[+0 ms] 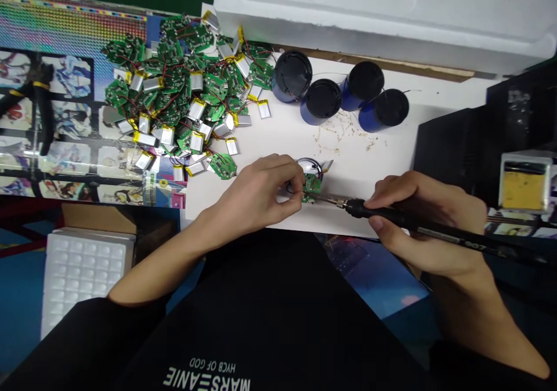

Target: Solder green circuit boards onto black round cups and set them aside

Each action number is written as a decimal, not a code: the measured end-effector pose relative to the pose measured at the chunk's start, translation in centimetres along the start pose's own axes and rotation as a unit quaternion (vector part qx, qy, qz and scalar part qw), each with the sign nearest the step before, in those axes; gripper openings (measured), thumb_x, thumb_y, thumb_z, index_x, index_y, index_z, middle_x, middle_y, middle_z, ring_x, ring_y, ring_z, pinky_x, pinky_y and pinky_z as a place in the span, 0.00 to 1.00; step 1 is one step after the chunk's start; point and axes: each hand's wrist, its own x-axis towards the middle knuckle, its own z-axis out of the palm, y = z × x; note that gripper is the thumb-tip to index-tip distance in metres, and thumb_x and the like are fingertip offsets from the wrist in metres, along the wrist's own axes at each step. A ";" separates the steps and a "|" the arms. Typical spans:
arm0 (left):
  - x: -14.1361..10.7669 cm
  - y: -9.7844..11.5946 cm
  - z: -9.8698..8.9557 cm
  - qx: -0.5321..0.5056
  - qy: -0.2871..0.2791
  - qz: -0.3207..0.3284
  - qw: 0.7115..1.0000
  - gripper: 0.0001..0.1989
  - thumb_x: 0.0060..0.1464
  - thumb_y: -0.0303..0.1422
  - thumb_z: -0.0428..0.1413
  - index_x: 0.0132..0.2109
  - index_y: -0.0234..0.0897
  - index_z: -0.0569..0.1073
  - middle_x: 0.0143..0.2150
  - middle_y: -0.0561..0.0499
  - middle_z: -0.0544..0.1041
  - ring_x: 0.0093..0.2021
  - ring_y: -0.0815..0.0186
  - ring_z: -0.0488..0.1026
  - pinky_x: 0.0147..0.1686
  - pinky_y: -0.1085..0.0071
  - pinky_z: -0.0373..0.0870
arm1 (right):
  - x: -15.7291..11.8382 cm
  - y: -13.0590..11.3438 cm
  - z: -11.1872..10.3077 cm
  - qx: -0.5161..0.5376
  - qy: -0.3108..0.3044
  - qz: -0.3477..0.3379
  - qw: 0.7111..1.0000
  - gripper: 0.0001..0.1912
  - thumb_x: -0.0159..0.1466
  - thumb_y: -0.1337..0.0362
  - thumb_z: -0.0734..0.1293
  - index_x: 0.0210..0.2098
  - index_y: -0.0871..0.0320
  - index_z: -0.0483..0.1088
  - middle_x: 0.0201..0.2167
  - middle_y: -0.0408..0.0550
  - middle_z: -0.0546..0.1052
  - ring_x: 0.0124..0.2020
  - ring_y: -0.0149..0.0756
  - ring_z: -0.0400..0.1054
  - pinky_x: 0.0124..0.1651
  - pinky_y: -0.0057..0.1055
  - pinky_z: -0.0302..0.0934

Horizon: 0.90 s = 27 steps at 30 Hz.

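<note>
My left hand [261, 191] pinches a small green circuit board [312, 189] with wires, and a round shiny metal part [310, 167] sits just behind it. My right hand [418, 217] is wrapped around the black handle of a soldering iron [383, 216], whose metal tip reaches the board's near edge. The fingers of my left hand hide part of the board. Further back lies a heap of green circuit boards wired to silver pouch batteries [183, 95], on a white sheet [348, 170].
Several blue cylinders with black tops [343, 92] stand behind my hands, with crumbs of debris [343, 133] in front of them. Black-handled pliers [37, 98] lie at the left. A white foam box [374, 8] fills the back, and a soldering stand with a yellow sponge [524, 182] stands at the right.
</note>
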 end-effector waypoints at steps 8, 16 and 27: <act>0.1 0.1 -0.3 0.015 -0.016 -0.003 1.000 0.07 0.58 0.19 0.59 0.38 0.35 0.76 0.43 0.49 0.82 0.45 0.62 0.80 0.46 0.68 0.70 | 0.0 -0.2 -0.1 -0.004 0.000 0.009 1.000 0.07 0.58 0.69 0.75 0.35 0.52 0.76 0.26 0.40 0.79 0.23 0.32 0.73 0.22 0.28 0.62; 0.2 0.2 -0.4 0.017 -0.024 -0.006 1.000 0.06 0.59 0.20 0.59 0.38 0.34 0.76 0.44 0.49 0.82 0.45 0.61 0.80 0.46 0.68 0.70 | -0.2 -0.1 -0.1 -0.011 -0.004 0.004 1.000 0.07 0.58 0.69 0.74 0.35 0.52 0.76 0.26 0.40 0.79 0.24 0.32 0.74 0.23 0.27 0.63; 0.2 0.3 -0.6 0.020 -0.031 -0.011 0.999 0.07 0.58 0.19 0.59 0.38 0.34 0.77 0.43 0.50 0.81 0.44 0.62 0.79 0.45 0.68 0.70 | -0.3 0.2 0.1 -0.018 -0.004 -0.007 1.000 0.06 0.58 0.68 0.73 0.35 0.53 0.76 0.25 0.40 0.79 0.24 0.32 0.74 0.23 0.27 0.63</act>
